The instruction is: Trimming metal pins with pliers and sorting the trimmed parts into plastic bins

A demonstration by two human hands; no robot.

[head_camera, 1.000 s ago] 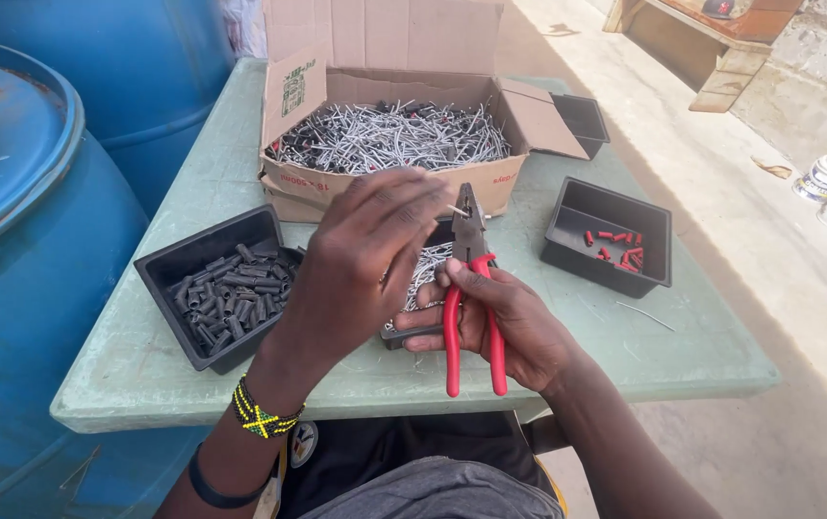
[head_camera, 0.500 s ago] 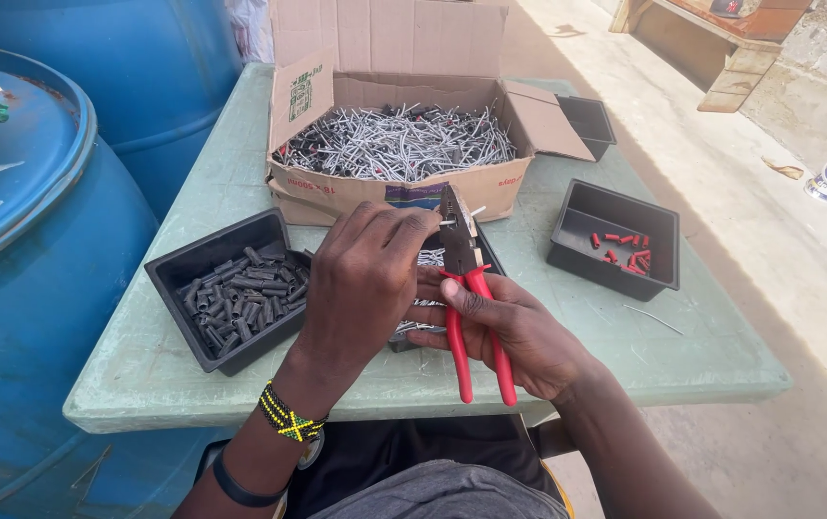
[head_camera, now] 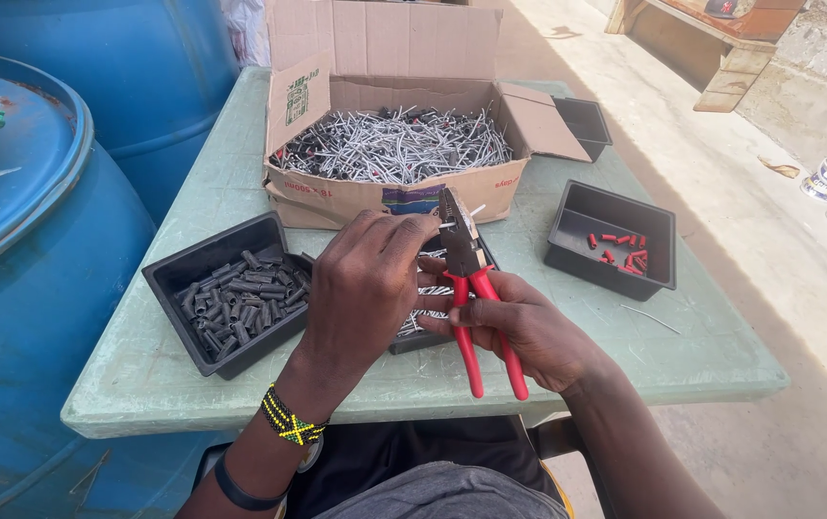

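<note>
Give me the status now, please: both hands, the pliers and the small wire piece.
Right hand shut on red-handled pliers. Left hand pinching thin wire piece at the plier tip. Nothing blocks; black trays and open cardboard box stand around the hands.

a single head-worn view looks steeply down and forward from just above the person's chest, close over the green surface (head_camera: 192,384), whose far edge lies toward the top of the frame.
</note>
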